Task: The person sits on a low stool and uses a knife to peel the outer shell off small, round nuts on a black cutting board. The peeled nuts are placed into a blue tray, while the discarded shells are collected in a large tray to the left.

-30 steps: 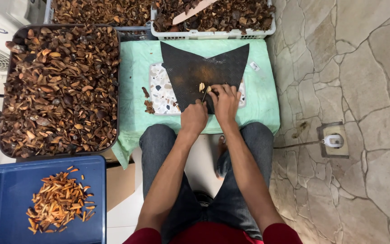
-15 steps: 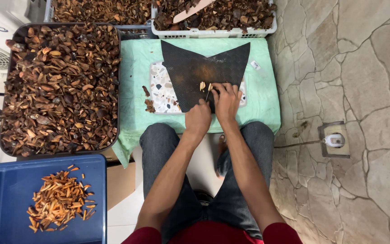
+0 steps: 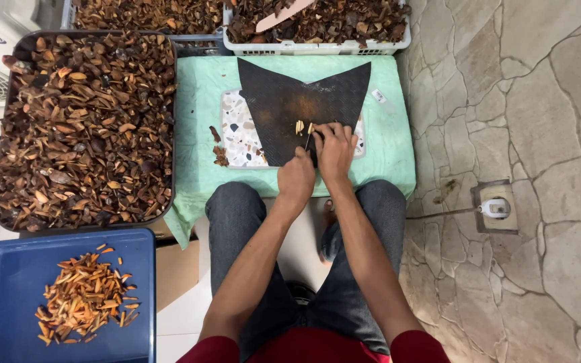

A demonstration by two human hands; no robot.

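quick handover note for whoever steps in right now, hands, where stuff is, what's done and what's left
Left hand: fist closed at the near edge of the black mat; what it grips is hidden.
Right hand: fingers curled down on the mat, pressing something small and dark.
Pale cut pieces lie on the mat just beyond the hands.
Done: a small pile of orange strips in the blue bin.
Left: the dark tray of brown husk pieces is heaped full, and two crates beyond are also loaded.
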